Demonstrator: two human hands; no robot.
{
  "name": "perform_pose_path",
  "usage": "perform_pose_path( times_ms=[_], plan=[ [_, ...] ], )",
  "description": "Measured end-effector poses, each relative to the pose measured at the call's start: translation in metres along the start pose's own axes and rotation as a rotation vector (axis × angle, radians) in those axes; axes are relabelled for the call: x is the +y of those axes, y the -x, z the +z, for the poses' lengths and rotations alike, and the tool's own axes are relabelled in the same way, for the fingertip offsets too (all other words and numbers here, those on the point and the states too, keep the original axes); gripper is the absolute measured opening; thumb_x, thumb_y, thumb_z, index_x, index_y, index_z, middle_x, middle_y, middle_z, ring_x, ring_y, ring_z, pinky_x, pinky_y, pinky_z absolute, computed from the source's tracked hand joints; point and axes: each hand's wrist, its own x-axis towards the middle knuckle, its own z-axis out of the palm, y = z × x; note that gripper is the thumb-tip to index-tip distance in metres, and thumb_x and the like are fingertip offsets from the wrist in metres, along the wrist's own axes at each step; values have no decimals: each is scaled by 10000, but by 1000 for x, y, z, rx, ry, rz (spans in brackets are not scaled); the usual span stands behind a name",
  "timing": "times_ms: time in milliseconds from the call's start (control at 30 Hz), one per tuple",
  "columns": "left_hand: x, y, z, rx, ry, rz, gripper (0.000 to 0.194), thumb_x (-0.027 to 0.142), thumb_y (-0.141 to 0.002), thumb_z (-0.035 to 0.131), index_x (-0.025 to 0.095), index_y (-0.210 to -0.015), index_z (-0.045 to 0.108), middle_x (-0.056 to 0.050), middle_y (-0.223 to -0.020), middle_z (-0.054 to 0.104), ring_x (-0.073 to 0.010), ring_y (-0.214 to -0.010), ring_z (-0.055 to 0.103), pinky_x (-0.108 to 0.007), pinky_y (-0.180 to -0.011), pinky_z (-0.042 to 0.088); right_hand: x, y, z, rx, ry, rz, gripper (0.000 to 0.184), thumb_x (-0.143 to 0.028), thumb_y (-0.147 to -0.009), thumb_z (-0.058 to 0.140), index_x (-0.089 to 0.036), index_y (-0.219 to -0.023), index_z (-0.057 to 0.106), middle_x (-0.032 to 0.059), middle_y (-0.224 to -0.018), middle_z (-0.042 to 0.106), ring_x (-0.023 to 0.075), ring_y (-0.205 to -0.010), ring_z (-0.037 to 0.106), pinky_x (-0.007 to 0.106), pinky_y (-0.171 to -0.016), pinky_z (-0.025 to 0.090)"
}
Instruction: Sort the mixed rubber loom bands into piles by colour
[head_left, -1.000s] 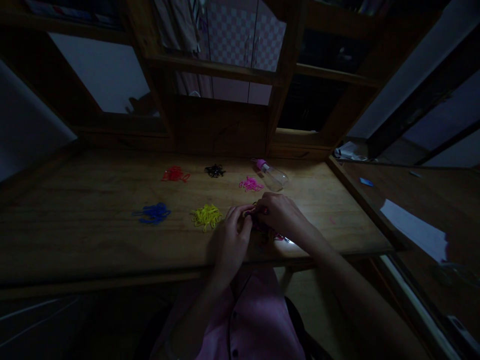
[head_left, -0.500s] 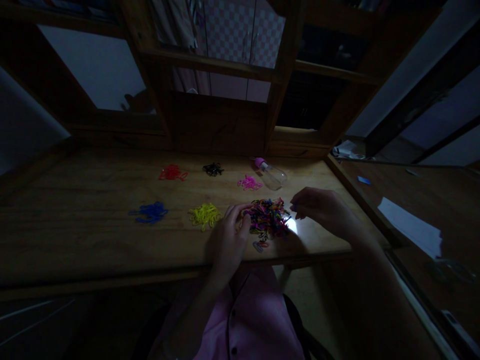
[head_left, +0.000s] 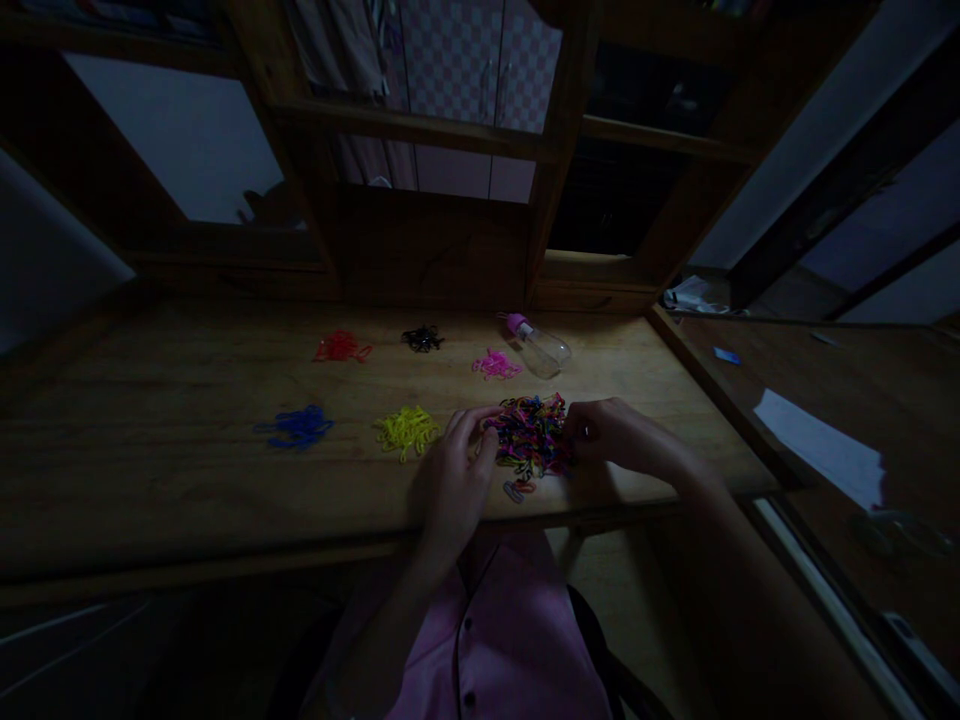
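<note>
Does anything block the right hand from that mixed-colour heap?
Nothing visible does: the right hand is right at the near-side right edge of the mixed-colour heap. The left hand is at its left edge.

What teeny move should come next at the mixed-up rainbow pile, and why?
Maybe the right grip should pinch just one piece from the mixed pile: it is at the pile's right edge, many colours lie jumbled there, and the yellow heap and blue heap each sit apart in one colour.
</note>
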Motion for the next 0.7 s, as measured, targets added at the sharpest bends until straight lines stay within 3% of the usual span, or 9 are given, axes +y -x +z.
perform_pose_path(
  times_ms=[267, 400, 467, 567, 700],
  plan=[
    [4, 0, 0, -12, 25, -19, 217, 232, -933, 503, 239, -1080, 663, -45, -1148, 667, -196, -1086, 632, -312, -929, 514, 3, 10, -7, 106, -2, 66, 121, -198, -712, 685, -205, -832, 670, 7, -712, 669, 138, -603, 571, 229, -520, 367],
    [12, 2, -3, 16, 110, -57, 217, 265, -935, 502, 221, -1067, 668, -58, -1147, 668, -202, -1092, 628, -320, -942, 513, -8, 18, -11, 189, -142, -9, 100, -211, -759, 666, -195, -853, 633, 0, -694, 643, 132, -603, 562, 236, -549, 400],
    [19, 5, -4, 43, 285, -131, 229, 253, -938, 481, 205, -1081, 653, -65, -1174, 664, -202, -1134, 612, -337, -982, 500, -23, 20, -11, 203, -266, -76, 91, -194, -778, 651, -193, -863, 616, -7, -690, 630, 126, -605, 560, 234, -561, 419],
    [34, 14, 2, 27, 722, -344, 303, 220, -969, 362, 204, -1120, 624, -75, -1223, 648, -197, -1197, 588, -376, -1020, 495, -56, 22, -10, 155, -442, -173, 96, -172, -810, 631, -199, -901, 614, -9, -736, 646, 123, -638, 589, 229, -589, 447],
    [49, 26, 21, -18, 979, -536, 333, 220, -976, 335, 175, -1032, 660, -107, -1040, 689, -218, -1069, 652, -381, -908, 559, -96, 23, -7, 98, -393, -283, 193, -81, -823, 602, -213, -947, 670, -1, -880, 690, 127, -758, 626, 232, -673, 461]
  ],
)
